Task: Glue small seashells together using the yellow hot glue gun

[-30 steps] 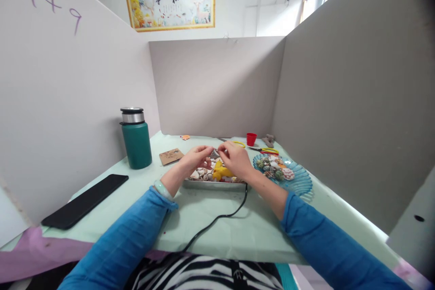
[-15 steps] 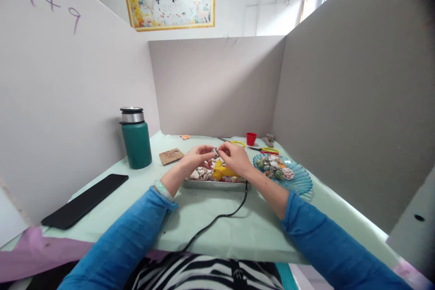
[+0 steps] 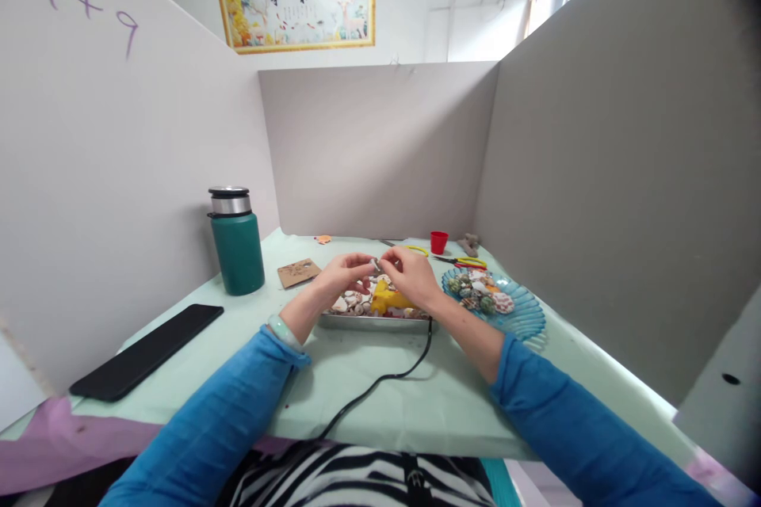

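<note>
Both hands meet above a metal tray (image 3: pixel 380 323) of shells at the middle of the table. My left hand (image 3: pixel 345 274), fingers closed, grips a small shell-like piece (image 3: pixel 374 264) at its fingertips. From the other side my right hand (image 3: pixel 410 276) pinches the same piece, its fingers partly hiding it. Below the right hand, a yellow glue gun (image 3: pixel 388 298) lies on the shells, with a black cord (image 3: pixel 380 380) running toward the table's front edge. To the right sits a blue glass plate (image 3: pixel 526 317) with several shells on it.
A green bottle (image 3: pixel 236 253) and a black flat case (image 3: pixel 148 352) are at the left. Behind the tray are a brown card (image 3: pixel 298 273), a red cup (image 3: pixel 438 242), scissors (image 3: pixel 467 262) and a grey object (image 3: pixel 469 244). Grey partitions (image 3: pixel 380 150) enclose the table.
The view has shifted very slightly. Both hands keep hold of the small piece in almost the same place.
</note>
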The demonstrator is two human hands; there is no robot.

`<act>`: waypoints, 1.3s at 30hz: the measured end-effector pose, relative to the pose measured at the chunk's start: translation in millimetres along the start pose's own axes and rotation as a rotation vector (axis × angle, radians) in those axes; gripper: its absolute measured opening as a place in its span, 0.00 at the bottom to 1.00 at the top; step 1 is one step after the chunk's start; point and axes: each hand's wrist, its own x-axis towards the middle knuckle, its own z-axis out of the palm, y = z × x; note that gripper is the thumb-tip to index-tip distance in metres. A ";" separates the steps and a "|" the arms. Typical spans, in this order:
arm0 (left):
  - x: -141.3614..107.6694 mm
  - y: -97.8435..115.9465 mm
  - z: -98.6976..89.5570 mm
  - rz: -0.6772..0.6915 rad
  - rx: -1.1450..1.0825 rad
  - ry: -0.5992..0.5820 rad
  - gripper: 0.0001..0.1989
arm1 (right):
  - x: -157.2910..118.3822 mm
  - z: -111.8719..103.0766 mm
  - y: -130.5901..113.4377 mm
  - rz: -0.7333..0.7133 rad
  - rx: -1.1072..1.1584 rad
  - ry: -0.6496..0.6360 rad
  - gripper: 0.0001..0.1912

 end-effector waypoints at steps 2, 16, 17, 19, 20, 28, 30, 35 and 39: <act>-0.1 1.0 0.9 -0.010 -0.018 0.044 0.20 | -1.4 -0.6 -1.7 -0.047 -0.016 0.031 0.06; 2.3 -2.1 -0.5 -0.001 -0.013 0.067 0.20 | -2.5 0.8 -2.4 -0.046 0.086 -0.001 0.05; 2.5 -2.1 -0.8 0.006 -0.023 0.065 0.20 | -0.9 1.7 -0.6 -0.002 0.132 0.000 0.05; 2.6 -2.0 -1.2 0.029 -0.033 0.075 0.21 | 1.8 3.3 2.1 0.086 0.219 -0.014 0.06; 2.5 -2.0 -1.5 0.040 -0.032 0.089 0.21 | 2.6 3.9 2.9 0.117 0.250 -0.030 0.06; 2.1 -2.0 -3.5 0.054 -0.076 0.094 0.20 | -2.2 3.4 -3.7 -0.023 0.170 0.022 0.03; 2.8 -2.3 -3.3 0.059 -0.101 0.079 0.21 | -4.1 2.3 -5.8 -0.072 0.101 0.041 0.03; 3.9 -3.5 -3.9 0.104 -0.147 0.062 0.18 | -7.2 1.1 -7.1 -0.130 -0.007 0.039 0.03; 4.8 -3.8 -5.3 0.142 -0.120 0.116 0.20 | -7.2 2.0 -5.3 -0.148 -0.027 0.038 0.05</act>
